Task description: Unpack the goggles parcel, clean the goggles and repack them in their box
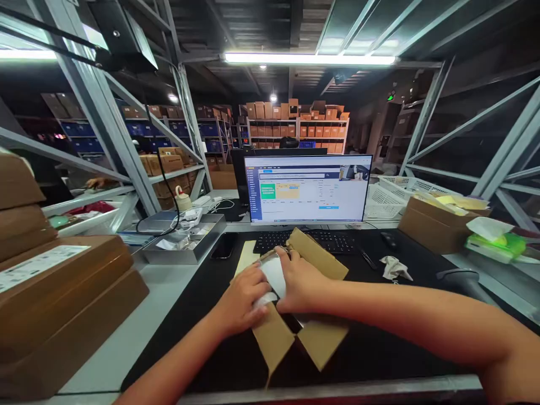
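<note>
Nothing legible at this resolution: printed lines and a barcode-like block on the white label (37, 267) atop the brown carton (71, 292) at left, and the software page on the desk monitor (307, 188), are too small to read; the small lit green sign (390, 97) is likewise unreadable.

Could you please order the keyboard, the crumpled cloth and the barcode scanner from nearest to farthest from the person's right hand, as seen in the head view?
1. Black keyboard, just ahead of the right hand.
2. Crumpled cloth, on the desk mat to the hand's right.
3. Barcode scanner, farther right.
</note>
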Motion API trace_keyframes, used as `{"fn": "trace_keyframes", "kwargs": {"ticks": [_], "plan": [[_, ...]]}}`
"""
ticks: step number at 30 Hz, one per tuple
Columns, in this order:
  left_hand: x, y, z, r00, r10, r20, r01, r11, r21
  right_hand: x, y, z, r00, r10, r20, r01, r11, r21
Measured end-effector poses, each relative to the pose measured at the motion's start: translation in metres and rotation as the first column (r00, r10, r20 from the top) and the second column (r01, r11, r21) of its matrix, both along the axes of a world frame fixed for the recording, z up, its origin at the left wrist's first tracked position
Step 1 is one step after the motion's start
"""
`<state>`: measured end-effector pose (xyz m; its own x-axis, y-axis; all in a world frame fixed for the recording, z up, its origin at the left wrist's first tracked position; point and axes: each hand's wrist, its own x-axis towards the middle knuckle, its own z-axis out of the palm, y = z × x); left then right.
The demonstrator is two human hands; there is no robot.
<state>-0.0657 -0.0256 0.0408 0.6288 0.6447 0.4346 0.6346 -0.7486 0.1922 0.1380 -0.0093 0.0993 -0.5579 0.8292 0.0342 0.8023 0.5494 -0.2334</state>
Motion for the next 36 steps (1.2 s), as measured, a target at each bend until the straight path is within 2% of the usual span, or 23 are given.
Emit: {"fn": "trace_keyframes", "kwargs": {"ticks": [4,6,9,11,14,16,18,21,25,28,31,33,36], "plan": [[0.011,-0.001,-0.005,0.999,0.032,0.029,-0.033,0.997,0.064,0.020,-0.007,-0.002,0.998,0.034,-0.060,-0.026,0.993,0.119],[0.013,0.000,0.000,1.000,0.015,0.003,-0.015,0.998,0.056,0.030,-0.005,-0.003,0.992,0.025,-0.125,-0.014,0.996,0.088],[0.012,0.002,0.006,0.995,-0.078,-0.064,0.080,0.996,0.029,0.043,-0.003,-0.001,0.978,0.023,-0.208,-0.033,0.998,-0.048],[0.013,0.002,0.006,0.984,-0.098,-0.150,0.109,0.992,0.067,0.047,-0.009,0.001,0.987,0.035,-0.157,-0.048,0.996,-0.078],[0.017,-0.002,0.001,0.970,-0.039,-0.241,0.098,0.966,0.237,0.047,-0.027,0.007,0.997,0.051,0.051,-0.053,0.998,0.028],[0.022,-0.004,-0.002,0.974,-0.009,-0.225,0.083,0.943,0.323,0.048,-0.037,0.012,0.991,0.060,0.121,-0.071,0.993,0.091],[0.027,-0.006,-0.004,0.981,0.007,-0.193,0.059,0.939,0.338,0.052,-0.041,0.019,0.990,0.074,0.117,-0.086,0.991,0.101],[0.037,-0.005,-0.004,0.972,0.059,-0.228,0.013,0.953,0.302,0.067,-0.039,0.034,0.997,0.034,0.067,-0.041,0.994,0.104],[0.054,-0.005,0.004,0.901,0.152,-0.406,-0.077,0.978,0.196,0.095,-0.028,0.064,0.977,-0.064,-0.203,0.104,0.975,0.195],[0.065,-0.011,0.024,0.872,0.126,-0.472,-0.138,0.990,0.009,0.122,-0.007,0.088,0.894,-0.125,-0.431,0.207,0.967,0.148],[0.070,-0.021,0.046,0.891,0.032,-0.453,-0.133,0.972,-0.193,0.155,0.018,0.102,0.719,-0.251,-0.649,0.255,0.963,-0.090],[0.071,-0.027,0.055,0.887,-0.032,-0.461,-0.108,0.956,-0.273,0.180,0.029,0.105,0.563,-0.305,-0.768,0.235,0.950,-0.205],[0.074,-0.031,0.050,0.864,-0.090,-0.495,-0.055,0.961,-0.270,0.216,0.036,0.095,0.380,-0.297,-0.876,0.239,0.946,-0.217]]}}
